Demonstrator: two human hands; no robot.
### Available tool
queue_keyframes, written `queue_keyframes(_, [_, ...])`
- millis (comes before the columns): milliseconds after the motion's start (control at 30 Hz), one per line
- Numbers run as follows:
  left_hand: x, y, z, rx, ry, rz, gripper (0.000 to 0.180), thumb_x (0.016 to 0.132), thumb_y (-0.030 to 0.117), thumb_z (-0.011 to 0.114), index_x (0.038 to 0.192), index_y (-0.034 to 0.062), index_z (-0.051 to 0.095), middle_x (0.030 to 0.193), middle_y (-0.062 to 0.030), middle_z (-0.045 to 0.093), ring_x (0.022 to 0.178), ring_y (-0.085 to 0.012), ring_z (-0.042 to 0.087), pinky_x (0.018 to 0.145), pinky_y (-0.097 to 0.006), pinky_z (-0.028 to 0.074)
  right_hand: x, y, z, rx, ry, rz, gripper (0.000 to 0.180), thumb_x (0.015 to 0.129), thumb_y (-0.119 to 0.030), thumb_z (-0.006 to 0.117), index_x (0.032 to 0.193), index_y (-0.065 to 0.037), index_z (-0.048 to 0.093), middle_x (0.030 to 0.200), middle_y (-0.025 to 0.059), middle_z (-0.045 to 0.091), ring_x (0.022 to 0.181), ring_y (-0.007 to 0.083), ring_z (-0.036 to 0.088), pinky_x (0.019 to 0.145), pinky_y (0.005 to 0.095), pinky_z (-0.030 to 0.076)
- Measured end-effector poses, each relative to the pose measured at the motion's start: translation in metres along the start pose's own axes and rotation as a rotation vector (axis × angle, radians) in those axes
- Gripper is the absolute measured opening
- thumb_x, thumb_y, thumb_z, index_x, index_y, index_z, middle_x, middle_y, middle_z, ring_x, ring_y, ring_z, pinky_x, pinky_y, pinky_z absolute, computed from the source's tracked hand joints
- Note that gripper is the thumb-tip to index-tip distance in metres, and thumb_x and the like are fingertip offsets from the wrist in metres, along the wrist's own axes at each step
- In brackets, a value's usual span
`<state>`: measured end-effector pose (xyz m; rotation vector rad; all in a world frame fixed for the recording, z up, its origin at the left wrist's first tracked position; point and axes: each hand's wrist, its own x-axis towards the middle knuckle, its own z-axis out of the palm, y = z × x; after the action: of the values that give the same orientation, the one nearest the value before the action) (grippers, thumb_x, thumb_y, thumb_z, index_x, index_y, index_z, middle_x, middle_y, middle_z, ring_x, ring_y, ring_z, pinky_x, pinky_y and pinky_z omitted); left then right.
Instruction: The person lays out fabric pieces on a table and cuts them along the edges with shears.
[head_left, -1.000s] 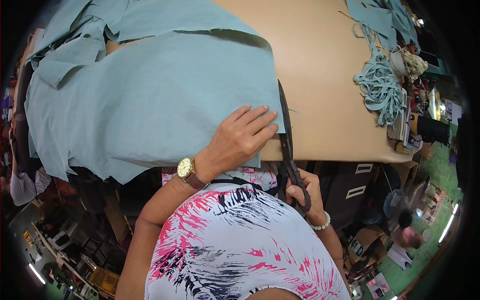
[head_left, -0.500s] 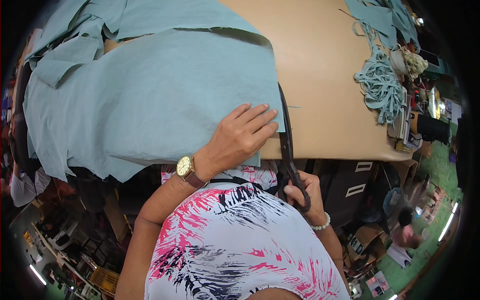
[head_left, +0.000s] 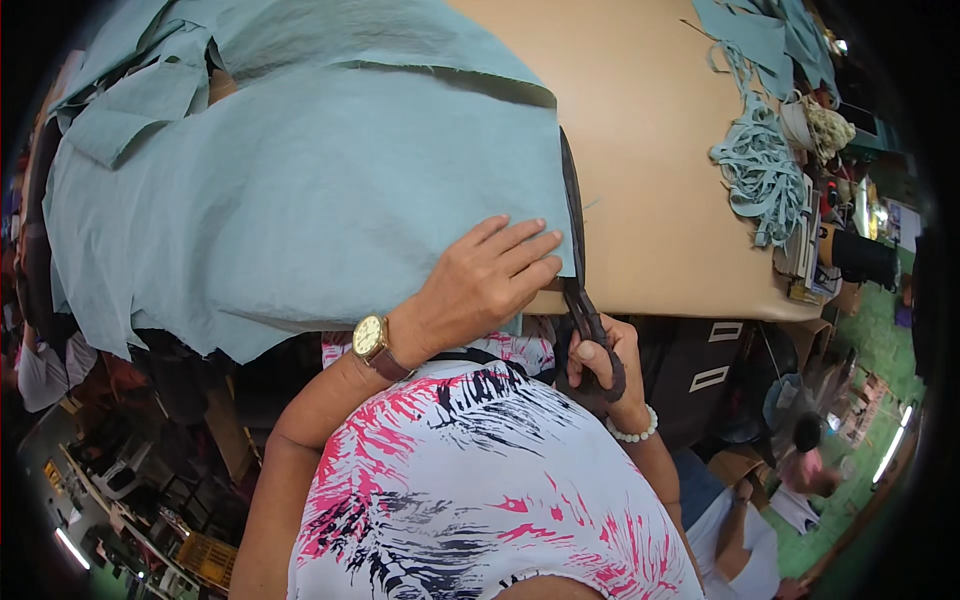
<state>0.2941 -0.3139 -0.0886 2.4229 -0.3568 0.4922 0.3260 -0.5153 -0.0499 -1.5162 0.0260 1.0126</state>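
Observation:
A large piece of pale blue-green fabric (head_left: 330, 190) covers the left of the table, its right edge running almost straight toward me. Flat on the fabric near that edge rests my left hand (head_left: 490, 270), fingers stretched out and a little spread. My right hand (head_left: 612, 365) is wrapped round the handles of long dark scissors (head_left: 575, 215) just off the table's front edge. The blades point away from me along the fabric's right edge, partly tucked against it. How far the blades stand apart cannot be made out.
The tan tabletop (head_left: 660, 180) extends to the right. On its far right lie a tangled heap of fabric strips (head_left: 757, 165), more fabric scraps (head_left: 760, 40) and stacked papers (head_left: 800, 255). Dark drawers (head_left: 690, 375) stand below the table. A person in white (head_left: 740, 545) is behind at lower right.
The scissors and my right hand have moved slightly away from me, the blades reaching farther along the edge. My left hand barely shifts. A person has come into view at lower right.

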Motion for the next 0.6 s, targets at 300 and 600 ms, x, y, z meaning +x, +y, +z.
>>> queue_keyframes(300, [-0.002,-0.001,0.0,-0.009,-0.005,-0.001,0.022,0.071,0.006,0.064,0.093,0.0058,0.06,0.109,-0.0073,0.061,0.103,-0.0229,0.057,0.086,-0.04,0.045,-0.002,0.001,0.002,-0.001,0.018,0.012,0.022,0.077,-0.018,0.067,0.072,-0.001,0.053,0.052,0.0006,0.05,0.041,0.006,0.046,0.04,0.019,0.036])
queue_keyframes(600, [0.025,-0.028,-0.026,0.024,-0.07,-0.045,0.023,0.079,0.018,0.059,0.098,0.0037,0.06,0.113,-0.0106,0.058,0.108,-0.0261,0.053,0.089,-0.041,0.043,-0.004,0.0,0.002,-0.063,0.027,0.06,0.023,0.081,-0.019,0.066,0.073,0.0,0.055,0.051,-0.0009,0.05,0.039,0.0042,0.045,0.037,0.0183,0.033])
